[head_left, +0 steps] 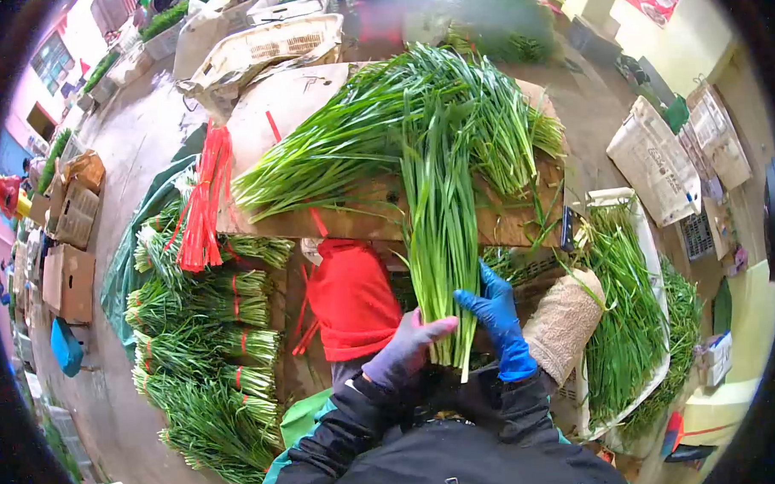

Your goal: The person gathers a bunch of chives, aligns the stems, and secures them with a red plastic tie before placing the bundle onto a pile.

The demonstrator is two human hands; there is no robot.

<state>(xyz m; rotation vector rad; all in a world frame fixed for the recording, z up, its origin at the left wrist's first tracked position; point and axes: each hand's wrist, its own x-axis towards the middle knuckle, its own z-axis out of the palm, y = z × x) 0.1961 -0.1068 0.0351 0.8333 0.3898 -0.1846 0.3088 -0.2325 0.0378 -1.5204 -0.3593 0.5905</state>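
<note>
A bunch of long green garlic chives (443, 231) runs from the heap on the board down toward my body, its pale stalk ends lowest. My left hand (406, 348), in a greyish-purple glove, is closed round the lower stalks from the left, thumb across the front. At the right edge of the same bunch is my right hand (496, 315) in a blue glove, its thumb touching the stalks and its fingers stretched upward, apart from the thumb. A larger heap of loose chives (341, 145) lies on the wooden board (511, 225) in front of me.
Red ties (205, 197) hang at the board's left edge. Below them are stacked tied bundles of chives (208, 351). To my right stands a white crate (659, 309) full of loose chives. A red cloth (351, 299) and a beige sleeve-like cover (565, 325) lie over my knees.
</note>
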